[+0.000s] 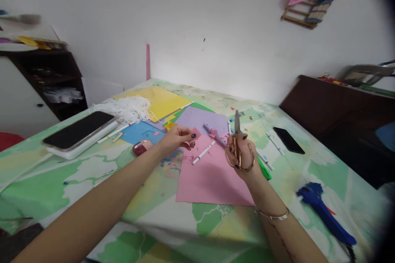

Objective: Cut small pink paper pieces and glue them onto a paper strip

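Observation:
My right hand (243,152) grips gold-handled scissors (237,123), their blades together and pointing up, above the right side of a pink sheet (212,181). Over the sheet's upper left, my left hand (177,139) is closed in a pinch. A small pink paper piece (196,132) shows at its fingertips. Below and right of that hand, a white stick with blue bands (203,153) lies across the pink sheet among tiny scraps. Between the hands rests a rolled purple and pink paper piece (214,132). A dark red and pink object (142,147) sits beside my left wrist.
A blue glue gun (327,213) lies at the right, with a black phone (289,139) farther back. Another phone (78,129) rests on a white box at the left. White yarn (129,109), a yellow sheet (163,100) and a purple sheet (210,118) lie behind.

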`<state>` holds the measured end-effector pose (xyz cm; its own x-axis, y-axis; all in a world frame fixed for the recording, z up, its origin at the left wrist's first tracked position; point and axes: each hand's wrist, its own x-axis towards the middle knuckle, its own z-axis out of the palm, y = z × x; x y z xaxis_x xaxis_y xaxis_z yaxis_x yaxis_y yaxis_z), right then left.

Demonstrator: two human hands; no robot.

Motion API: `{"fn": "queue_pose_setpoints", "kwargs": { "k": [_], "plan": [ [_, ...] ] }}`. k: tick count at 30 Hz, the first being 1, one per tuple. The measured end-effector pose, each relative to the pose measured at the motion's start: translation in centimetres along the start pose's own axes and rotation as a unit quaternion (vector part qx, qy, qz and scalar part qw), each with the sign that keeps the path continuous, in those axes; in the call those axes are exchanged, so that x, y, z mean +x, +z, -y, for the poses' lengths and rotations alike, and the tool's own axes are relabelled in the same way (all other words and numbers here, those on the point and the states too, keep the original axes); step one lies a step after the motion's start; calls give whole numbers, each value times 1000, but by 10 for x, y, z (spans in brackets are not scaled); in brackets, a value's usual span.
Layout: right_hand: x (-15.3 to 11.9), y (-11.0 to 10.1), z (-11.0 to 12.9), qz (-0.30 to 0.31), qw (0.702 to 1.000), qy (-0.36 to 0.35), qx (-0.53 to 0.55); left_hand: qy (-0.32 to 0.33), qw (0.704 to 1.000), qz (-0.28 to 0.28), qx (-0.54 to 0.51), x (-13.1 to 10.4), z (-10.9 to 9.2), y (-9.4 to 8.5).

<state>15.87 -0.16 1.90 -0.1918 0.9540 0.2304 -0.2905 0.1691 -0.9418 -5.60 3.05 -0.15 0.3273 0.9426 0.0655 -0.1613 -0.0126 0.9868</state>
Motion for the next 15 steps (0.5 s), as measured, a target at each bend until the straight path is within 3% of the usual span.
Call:
{"fn": "queue_pose_setpoints", "kwargs": {
  "k": [2, 4, 5, 7, 9, 10, 15],
  "plan": [
    [1, -2, 1, -34, 995, -4, -98, 14, 998, -45, 30, 1, -1, -3],
    [2, -5, -1, -8, 965, 14, -262, 23, 991, -90, 95, 4, -1, -7],
    [1, -7, -1, 24, 933, 23, -357, 26, 985, -109, 128, 5, -1, -10],
    [1, -12, 0, 93, 840, 37, -534, 31, 974, -138, 177, 8, 2, -16],
    [1, -18, 2, 127, 760, 43, -636, 34, 967, -152, 200, 11, 5, -21],
    [1, -21, 4, 134, 739, 47, -658, 35, 964, -158, 209, 12, 7, -23],
    [3, -33, 10, 177, 735, 60, -652, 48, 941, -197, 271, 14, 9, -26]
  ]
}}
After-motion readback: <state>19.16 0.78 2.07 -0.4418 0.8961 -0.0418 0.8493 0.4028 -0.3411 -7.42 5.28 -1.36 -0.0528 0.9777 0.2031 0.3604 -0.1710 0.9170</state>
